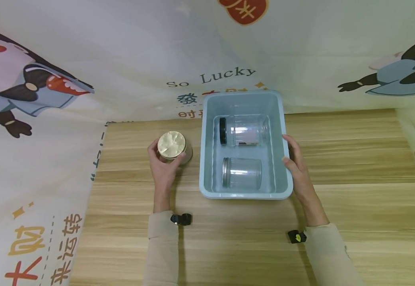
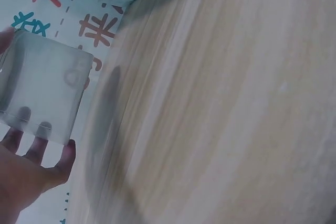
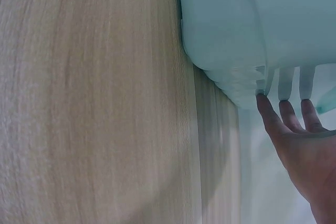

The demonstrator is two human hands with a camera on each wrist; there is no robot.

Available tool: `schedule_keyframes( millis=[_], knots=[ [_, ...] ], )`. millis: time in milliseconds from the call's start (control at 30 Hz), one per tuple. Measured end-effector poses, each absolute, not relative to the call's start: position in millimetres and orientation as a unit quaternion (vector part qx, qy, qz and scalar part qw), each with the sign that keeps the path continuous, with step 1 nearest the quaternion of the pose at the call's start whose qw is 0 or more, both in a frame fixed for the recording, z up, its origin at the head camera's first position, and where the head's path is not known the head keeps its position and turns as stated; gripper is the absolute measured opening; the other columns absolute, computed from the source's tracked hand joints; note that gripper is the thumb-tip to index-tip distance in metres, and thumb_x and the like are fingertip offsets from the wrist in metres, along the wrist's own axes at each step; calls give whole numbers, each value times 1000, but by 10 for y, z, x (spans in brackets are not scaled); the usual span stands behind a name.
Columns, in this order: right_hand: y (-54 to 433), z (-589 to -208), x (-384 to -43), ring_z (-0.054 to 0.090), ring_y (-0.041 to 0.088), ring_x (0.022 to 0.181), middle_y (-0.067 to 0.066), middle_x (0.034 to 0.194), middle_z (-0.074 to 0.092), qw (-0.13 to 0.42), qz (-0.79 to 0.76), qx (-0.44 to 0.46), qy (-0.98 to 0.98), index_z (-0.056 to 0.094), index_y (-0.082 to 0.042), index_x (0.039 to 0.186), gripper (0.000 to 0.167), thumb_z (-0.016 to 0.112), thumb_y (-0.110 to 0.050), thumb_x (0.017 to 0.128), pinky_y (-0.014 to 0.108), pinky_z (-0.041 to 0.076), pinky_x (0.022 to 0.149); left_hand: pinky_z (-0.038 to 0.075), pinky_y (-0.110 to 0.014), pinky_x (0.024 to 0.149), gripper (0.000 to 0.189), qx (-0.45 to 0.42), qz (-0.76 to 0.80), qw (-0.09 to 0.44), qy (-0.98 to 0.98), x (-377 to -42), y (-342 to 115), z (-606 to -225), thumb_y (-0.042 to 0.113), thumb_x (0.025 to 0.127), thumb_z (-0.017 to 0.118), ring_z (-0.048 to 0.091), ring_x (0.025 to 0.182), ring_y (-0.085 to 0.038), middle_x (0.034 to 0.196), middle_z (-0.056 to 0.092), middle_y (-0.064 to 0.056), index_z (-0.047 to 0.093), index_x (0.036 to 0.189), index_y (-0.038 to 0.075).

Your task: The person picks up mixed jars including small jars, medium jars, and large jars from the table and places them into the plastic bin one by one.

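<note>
On the left, my left hand (image 1: pixel 164 169) grips an upright jar (image 1: pixel 172 144) with a dented gold top. In the left wrist view, the clear jar (image 2: pixel 47 85) is above the wooden surface, fingers against its wall; the thumb is mostly cut off. A light blue plastic bin (image 1: pixel 247 195) is to its right. My right hand (image 1: pixel 298 169) touches the bin's right side, thumb and forefinger at the rim. The right wrist view has fairly straight fingers (image 3: pixel 270 114) against the outer wall. Inside lie a black-lidded clear jar (image 1: pixel 245 131) and a silver-lidded one (image 1: pixel 243 173), both sideways.
The bin stands near the back edge of the wood-grain table (image 1: pixel 236 242). A printed white cloth (image 1: pixel 139 79) rises behind the table and along its sides. Black wrist devices, one (image 1: pixel 181 219) left and one (image 1: pixel 297 236) right, are on the sleeves.
</note>
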State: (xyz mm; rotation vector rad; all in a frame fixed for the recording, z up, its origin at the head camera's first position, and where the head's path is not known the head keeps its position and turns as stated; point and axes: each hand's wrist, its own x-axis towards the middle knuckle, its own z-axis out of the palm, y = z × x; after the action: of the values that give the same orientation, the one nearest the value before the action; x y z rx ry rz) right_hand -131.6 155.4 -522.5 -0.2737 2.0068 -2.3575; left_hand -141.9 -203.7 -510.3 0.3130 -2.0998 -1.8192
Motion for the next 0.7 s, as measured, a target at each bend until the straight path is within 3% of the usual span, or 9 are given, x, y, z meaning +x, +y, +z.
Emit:
schedule_keyframes(
  millis=[300, 700],
  knots=[
    [1552, -5226, -1311, 26, 20, 140, 7, 157, 28, 12, -759, -86, 646, 35, -12, 152, 57, 39, -6, 96, 27, 25, 109, 32, -47, 110, 85, 68, -651, 165, -738, -1331, -2051, -5029, -1, 69, 85, 44, 130, -20, 141, 48, -15, 41, 142, -3],
    [1555, -5207, -1317, 36, 24, 124, 8, 150, 33, 27, -759, -82, 646, 34, -17, 153, 56, 39, -11, 97, 34, 36, 94, 35, -44, 103, 89, 50, -649, 169, -740, -1285, -2028, -4941, 2, 66, 84, 46, 126, -18, 137, 51, -10, 39, 142, -5]
  ],
)
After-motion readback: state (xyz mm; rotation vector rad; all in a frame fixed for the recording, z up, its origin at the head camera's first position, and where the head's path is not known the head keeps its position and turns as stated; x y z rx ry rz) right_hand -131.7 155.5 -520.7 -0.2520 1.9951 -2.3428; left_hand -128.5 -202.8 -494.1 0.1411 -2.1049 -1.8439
